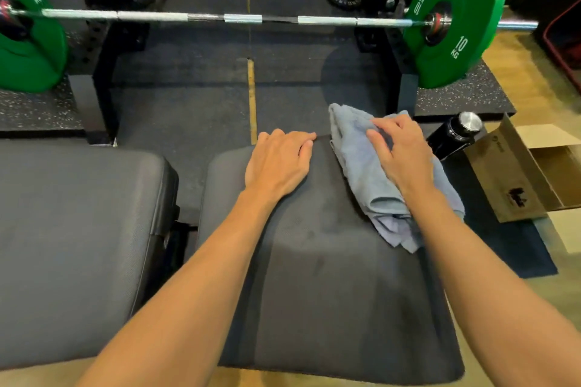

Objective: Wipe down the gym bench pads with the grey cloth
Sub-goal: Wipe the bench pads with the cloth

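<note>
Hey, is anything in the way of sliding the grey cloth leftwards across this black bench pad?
Yes: the left hand rests flat on the black padded bench seat, directly left of the crumpled grey cloth that the right hand presses down. It would have to lift before a leftward stroke.

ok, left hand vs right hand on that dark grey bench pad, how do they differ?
The left hand rests on the bare dark grey padded bench pad; the right hand lies on the crumpled grey cloth. The left hand sits mid-pad at the far edge; the right hand is by the pad's right edge. The left hand's fingers lie close together; the right hand's are spread. Both are palm down on the same pad.
</note>
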